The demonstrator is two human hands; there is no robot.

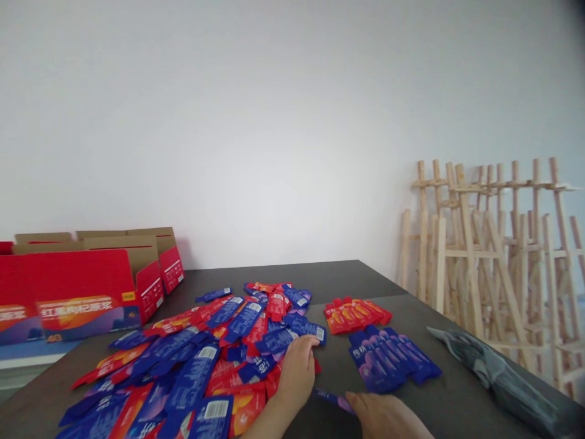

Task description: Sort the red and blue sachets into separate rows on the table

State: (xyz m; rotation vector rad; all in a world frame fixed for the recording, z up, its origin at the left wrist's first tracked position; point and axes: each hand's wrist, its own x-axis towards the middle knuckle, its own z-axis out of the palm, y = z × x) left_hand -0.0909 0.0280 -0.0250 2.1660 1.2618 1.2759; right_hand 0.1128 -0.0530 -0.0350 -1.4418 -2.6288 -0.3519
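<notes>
My left hand (pixel 297 369) is at the right edge of a loose pile of flat red and blue pouches. Its fingers curl down over a blue pouch (pixel 307 327) with a white barcode; the thumb is mostly hidden. At the bottom of the view, my right hand (pixel 384 416) is closed on the end of a blue-purple pouch (pixel 336 400), seen almost edge-on above the table. Just beyond that hand lies an overlapping row of blue pouches (pixel 381 360), printed side up. Behind it sits a similar row of red pouches (pixel 356 315).
Red open-topped cartons (pixel 86 289) stand at the left. A dark item in clear plastic wrap (pixel 498 375) lies along the right side of the dark table (pixel 333 280). Several wooden easels (pixel 470 262) lean together beyond the table's right edge, before a pale wall.
</notes>
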